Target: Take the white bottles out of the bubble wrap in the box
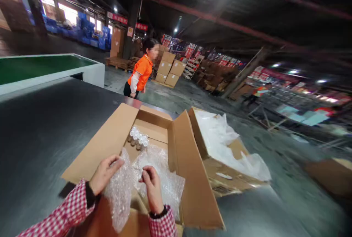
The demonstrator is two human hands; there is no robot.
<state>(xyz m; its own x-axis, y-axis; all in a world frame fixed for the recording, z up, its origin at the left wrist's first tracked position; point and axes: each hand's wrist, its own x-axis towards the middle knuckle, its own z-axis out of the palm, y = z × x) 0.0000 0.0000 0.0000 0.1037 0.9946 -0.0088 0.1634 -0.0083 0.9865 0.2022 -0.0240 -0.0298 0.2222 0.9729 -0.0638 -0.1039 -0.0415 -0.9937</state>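
Observation:
An open cardboard box [181, 163] lies on a dark table, flaps spread. Clear bubble wrap [162, 178] fills its near half. At the box's far end stand several small bottles with white caps [138, 139]. My left hand [104, 173] grips the left part of the bubble wrap near the box's left flap. My right hand [152, 185] pinches the wrap near the middle of the box. Both sleeves are red and white check.
A second open box [236, 167] lined with clear plastic sits right of the first. A person in an orange shirt [140, 72] stands beyond the dark table [41, 130]. A green conveyor [41, 66] is far left. Stacked cartons [170, 70] stand behind.

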